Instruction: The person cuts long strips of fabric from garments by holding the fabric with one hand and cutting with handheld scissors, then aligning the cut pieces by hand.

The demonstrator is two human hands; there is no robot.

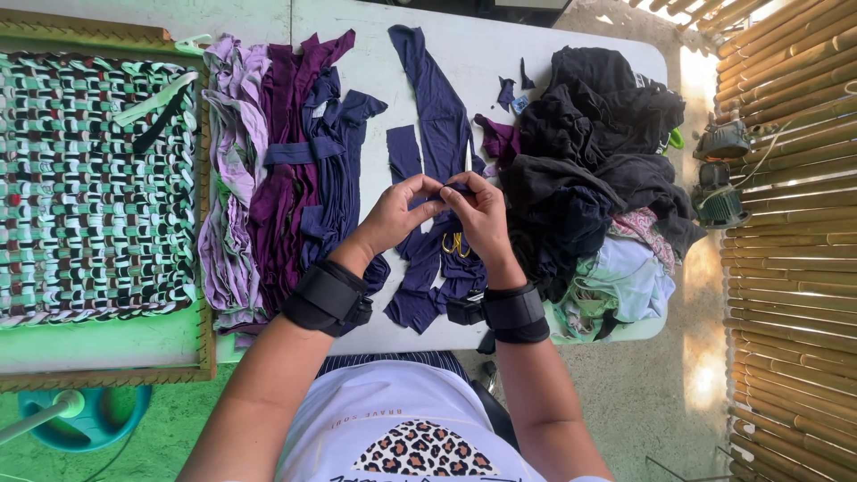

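At the far left, a wooden weaving frame (207, 339) lies on the white surface (375, 80). It carries a woven mat (89, 187) of green, white and dark fabric strips. A loose pale green strip (153, 98) and a black strip (161, 125) lie across the mat's upper right area.

Just right of the frame, sorted strips lie side by side: lavender strips (230, 178), then purple strips (286, 170), then navy strips (335, 170). The three groups touch and partly overlap.

The left hand (393, 214) is raised above the surface near its front edge. Its fingers are curled, and thumb and forefinger pinch the end of a navy fabric strip (457, 189). A black wrist strap (328, 299) wraps the left forearm.

The right hand (482, 219) meets the left hand at the fingertips. It pinches the same navy fabric strip, which sits between the two hands at centre. A second black wrist strap (516, 312) wraps the right forearm.

Below the hands, a pair of scissors with yellow handles (455, 244) rests on loose navy pieces (428, 277). A long navy sleeve piece (437, 98) extends away from the hands.

Right of the hands, a pile of black garments (598, 134) covers the surface. Pale blue clothing (625, 281) lies at its near edge. A bamboo wall (794, 241) stands at the far right.
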